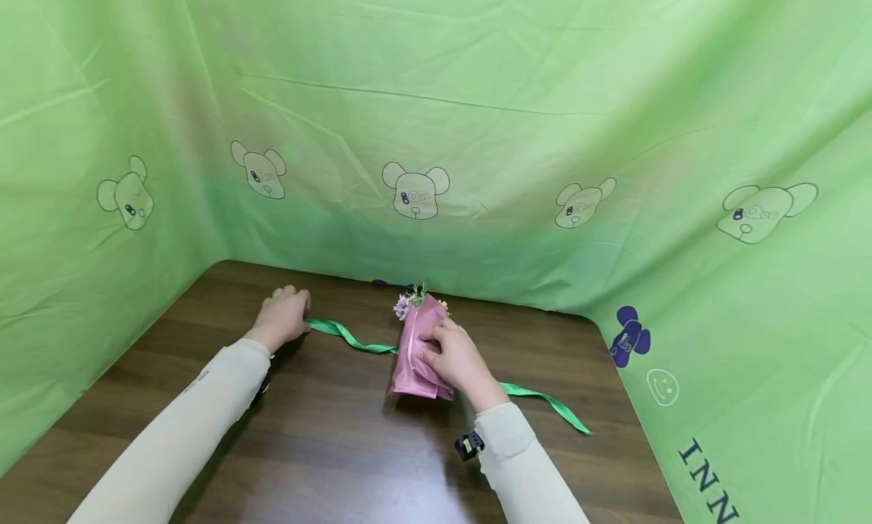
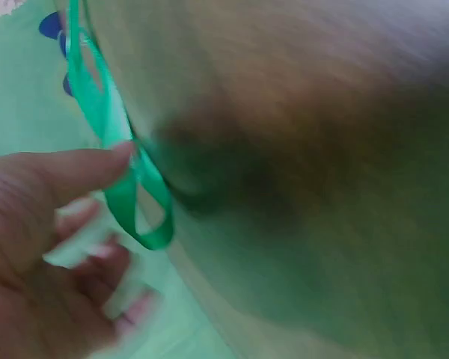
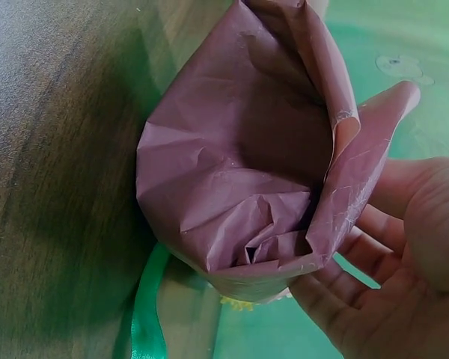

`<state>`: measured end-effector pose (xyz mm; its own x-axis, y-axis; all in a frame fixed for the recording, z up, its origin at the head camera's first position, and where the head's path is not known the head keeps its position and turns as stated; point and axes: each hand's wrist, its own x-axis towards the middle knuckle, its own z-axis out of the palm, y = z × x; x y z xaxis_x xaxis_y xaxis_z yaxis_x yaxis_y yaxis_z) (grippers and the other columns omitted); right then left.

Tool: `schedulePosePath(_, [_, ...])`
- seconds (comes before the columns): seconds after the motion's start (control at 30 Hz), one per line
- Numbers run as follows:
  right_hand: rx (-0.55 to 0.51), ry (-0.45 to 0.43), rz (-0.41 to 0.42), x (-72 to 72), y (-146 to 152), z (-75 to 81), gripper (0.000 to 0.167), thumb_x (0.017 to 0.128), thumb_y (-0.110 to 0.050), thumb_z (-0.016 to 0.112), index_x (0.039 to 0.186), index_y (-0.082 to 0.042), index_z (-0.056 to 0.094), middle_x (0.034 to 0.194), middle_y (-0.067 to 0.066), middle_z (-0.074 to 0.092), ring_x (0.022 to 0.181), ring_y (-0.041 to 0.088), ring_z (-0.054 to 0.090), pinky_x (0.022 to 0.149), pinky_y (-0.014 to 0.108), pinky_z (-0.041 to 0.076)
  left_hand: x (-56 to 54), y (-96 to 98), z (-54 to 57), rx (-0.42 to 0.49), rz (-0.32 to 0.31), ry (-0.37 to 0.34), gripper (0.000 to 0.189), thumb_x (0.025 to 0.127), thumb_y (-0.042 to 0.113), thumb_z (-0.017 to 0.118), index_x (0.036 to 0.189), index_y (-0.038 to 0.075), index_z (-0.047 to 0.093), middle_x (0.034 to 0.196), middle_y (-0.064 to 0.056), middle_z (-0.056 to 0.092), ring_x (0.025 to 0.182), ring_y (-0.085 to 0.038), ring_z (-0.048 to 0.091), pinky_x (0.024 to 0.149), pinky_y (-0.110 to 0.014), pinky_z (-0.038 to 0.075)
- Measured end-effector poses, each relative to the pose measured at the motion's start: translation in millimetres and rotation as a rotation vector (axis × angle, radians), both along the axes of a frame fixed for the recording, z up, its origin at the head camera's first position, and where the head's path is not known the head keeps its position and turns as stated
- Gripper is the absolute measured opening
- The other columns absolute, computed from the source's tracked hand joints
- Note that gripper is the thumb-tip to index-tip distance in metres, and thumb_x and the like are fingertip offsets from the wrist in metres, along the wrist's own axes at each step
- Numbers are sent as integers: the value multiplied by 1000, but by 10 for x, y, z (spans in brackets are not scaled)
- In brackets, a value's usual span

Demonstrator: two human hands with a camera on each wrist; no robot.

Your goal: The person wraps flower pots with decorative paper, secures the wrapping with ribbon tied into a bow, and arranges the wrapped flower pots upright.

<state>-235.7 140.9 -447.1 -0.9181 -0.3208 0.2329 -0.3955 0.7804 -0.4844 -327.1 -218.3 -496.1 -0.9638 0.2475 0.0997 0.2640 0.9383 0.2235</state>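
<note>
A small bouquet lies on the brown wooden table, wrapped in pink paper (image 1: 407,376), with purple flowers (image 1: 403,306) and green sprigs at its far end. My right hand (image 1: 458,356) holds the wrapping from its right side. The right wrist view looks into the folded lower end of the paper (image 3: 232,142), the fingers around its edge. A green ribbon (image 1: 371,348) passes beneath the bouquet and comes out on both sides. At the ribbon's left end, my left hand (image 1: 282,317) pinches it. In the left wrist view the thumb presses on the looped ribbon (image 2: 118,198).
The ribbon's other end trails over the table (image 1: 327,448) to the right, past the right forearm. A green cloth (image 1: 422,70) printed with bear heads hangs close behind the table and at both sides. A small black device (image 1: 468,446) sits at the right wrist.
</note>
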Motion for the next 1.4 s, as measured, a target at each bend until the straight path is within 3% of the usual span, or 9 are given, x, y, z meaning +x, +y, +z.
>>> schedulePosePath(0.17, [10,-2,-11,25,-9,26,29,89,-18,79,115,-8,75,114,7,66,110,30,61,99,46,50,29,82,-41,-6,-258,54,9,85,13,82,89,15,74,91,0,65,90,-27,62,81,-44,54])
schedulePosePath(0.23, [14,-3,-14,32,-12,36,28,88,-18,79,114,-8,75,115,7,66,111,31,60,99,46,50,43,134,-44,-14,-292,34,10,87,12,81,96,14,77,97,0,68,97,-28,64,87,-45,54])
schedulePosePath(0.37, [22,-14,-6,39,-18,33,28,90,-19,78,115,-8,74,116,7,66,112,31,60,100,45,49,40,193,-63,-60,-275,5,9,88,10,79,97,12,77,99,-3,70,99,-30,65,88,-47,54])
schedulePosePath(0.47, [14,-18,-13,45,-17,23,27,90,-19,78,115,-9,75,114,6,66,110,30,60,99,45,49,20,215,-73,-68,-269,-9,8,90,8,76,86,14,74,88,1,68,87,-23,65,77,-42,55])
schedulePosePath(0.7, [7,-1,-30,52,-8,20,27,89,-19,79,114,-9,75,114,6,67,109,30,61,98,45,50,12,143,-8,83,-187,-111,16,96,9,64,81,15,66,77,2,61,71,-15,53,66,-34,46])
schedulePosePath(0.8, [7,2,-36,59,-2,12,28,89,-19,79,115,-9,75,115,6,67,111,30,62,99,45,50,8,95,126,215,-121,-155,11,99,12,62,91,10,70,85,-2,67,77,-17,58,72,-36,49])
schedulePosePath(0.93, [0,11,-44,71,3,3,29,89,-20,80,114,-8,74,115,6,69,111,31,63,100,45,50,27,93,446,361,-68,-206,13,101,16,62,98,6,71,89,-7,70,79,-19,62,72,-37,51])
schedulePosePath(1.1, [9,26,-43,70,4,4,29,90,-22,79,115,-8,75,116,7,69,112,31,63,100,46,50,58,212,833,388,-54,-217,15,102,20,63,99,8,71,93,-6,69,83,-21,60,74,-37,48])
schedulePosePath(1.4, [24,37,-57,75,-30,3,28,91,-24,79,114,-9,76,114,4,70,110,29,64,98,45,51,-13,962,1157,612,-141,-287,12,101,15,63,99,4,68,85,-11,66,76,-24,62,66,-34,55])
